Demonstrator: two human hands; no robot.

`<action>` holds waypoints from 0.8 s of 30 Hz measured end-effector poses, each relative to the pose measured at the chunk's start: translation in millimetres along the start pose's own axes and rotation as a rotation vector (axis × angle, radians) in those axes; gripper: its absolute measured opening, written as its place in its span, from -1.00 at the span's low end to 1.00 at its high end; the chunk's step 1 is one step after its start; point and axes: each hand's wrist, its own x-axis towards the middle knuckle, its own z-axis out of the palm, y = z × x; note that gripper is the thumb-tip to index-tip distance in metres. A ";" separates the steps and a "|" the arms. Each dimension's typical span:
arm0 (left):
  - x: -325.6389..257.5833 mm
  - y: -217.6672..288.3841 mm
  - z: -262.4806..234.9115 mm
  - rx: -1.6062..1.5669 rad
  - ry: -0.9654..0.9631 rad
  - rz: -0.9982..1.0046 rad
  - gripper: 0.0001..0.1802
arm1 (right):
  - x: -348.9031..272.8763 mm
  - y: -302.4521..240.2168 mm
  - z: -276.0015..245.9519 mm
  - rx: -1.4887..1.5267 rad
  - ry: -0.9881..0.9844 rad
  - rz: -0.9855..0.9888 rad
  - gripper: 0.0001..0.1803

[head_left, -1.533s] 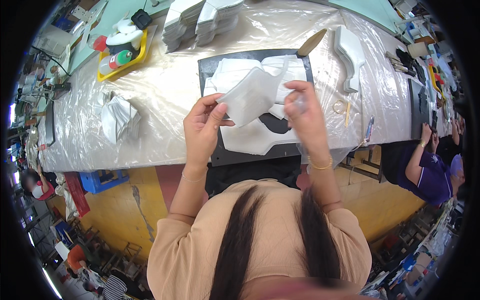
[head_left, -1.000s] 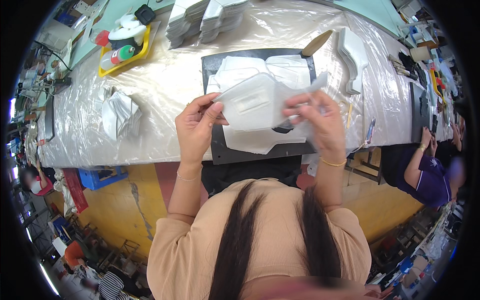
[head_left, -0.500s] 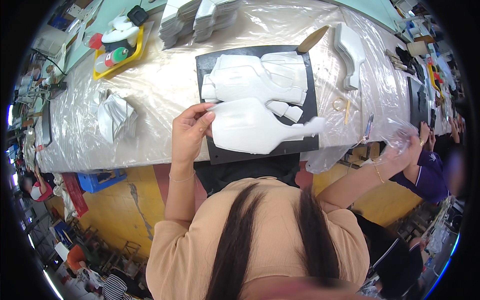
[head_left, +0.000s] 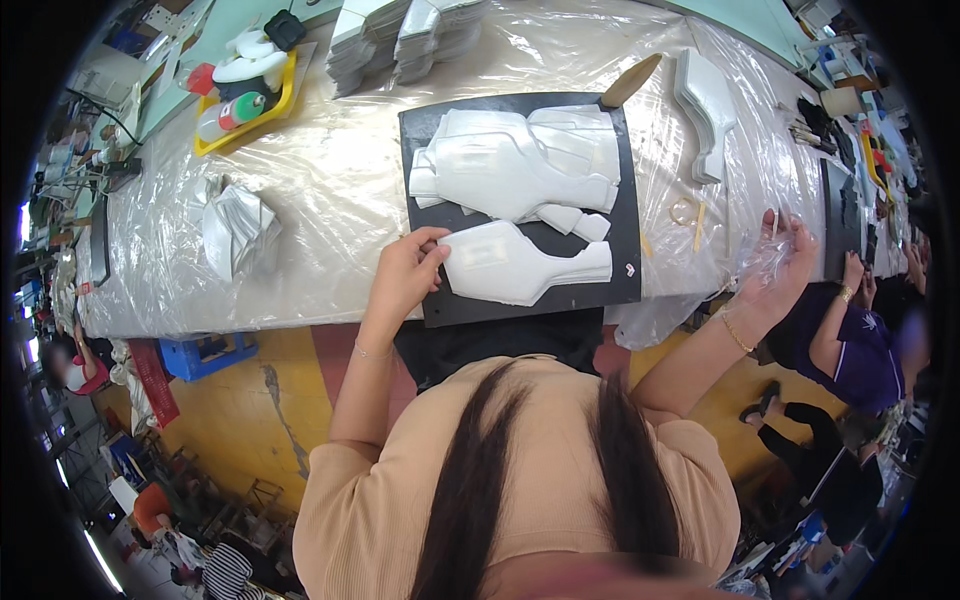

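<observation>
My left hand [head_left: 408,272] pinches the left edge of a white shaped piece [head_left: 505,268], which lies flat near the front of a black board [head_left: 622,225]. Behind it, a larger overlapping group of similar white pieces [head_left: 500,160] covers much of the board, with small white tabs [head_left: 575,222] at its front. Off to the right, my right hand [head_left: 785,262] has its fingers curled around crumpled clear plastic film [head_left: 765,268], away from the board.
A wooden tool [head_left: 632,80] rests at the board's far right corner. Stacked white pieces [head_left: 702,115] stand right, and others [head_left: 238,225] left. A yellow tray [head_left: 285,95] holds bottles. Scissors [head_left: 685,210] lie on the plastic-covered table. A co-worker in purple [head_left: 850,350] is at right.
The lifted white piece has come down flat onto the board, my left hand still at its edge. My right hand has shifted slightly left and up, fingers now pointing away from me.
</observation>
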 end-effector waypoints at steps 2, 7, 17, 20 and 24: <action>0.2 4.2 -5.1 0.215 0.024 0.061 -0.67 | -2.0 0.7 5.2 0.001 -0.045 -0.009 -0.90; 20.8 19.1 -1.6 0.496 0.319 0.310 -0.45 | -18.2 5.2 22.1 -0.072 -0.049 0.052 -0.87; 73.2 42.5 8.1 0.219 0.274 0.230 -0.41 | -82.6 31.7 82.6 -0.362 -0.370 0.300 -0.84; 60.9 53.6 13.8 -0.221 0.201 0.249 -0.53 | -100.5 37.2 100.1 -0.439 -0.577 0.437 -0.85; 28.2 70.2 36.4 -0.377 0.285 0.576 -0.63 | -120.3 50.9 132.9 -0.549 -0.912 -0.003 -0.86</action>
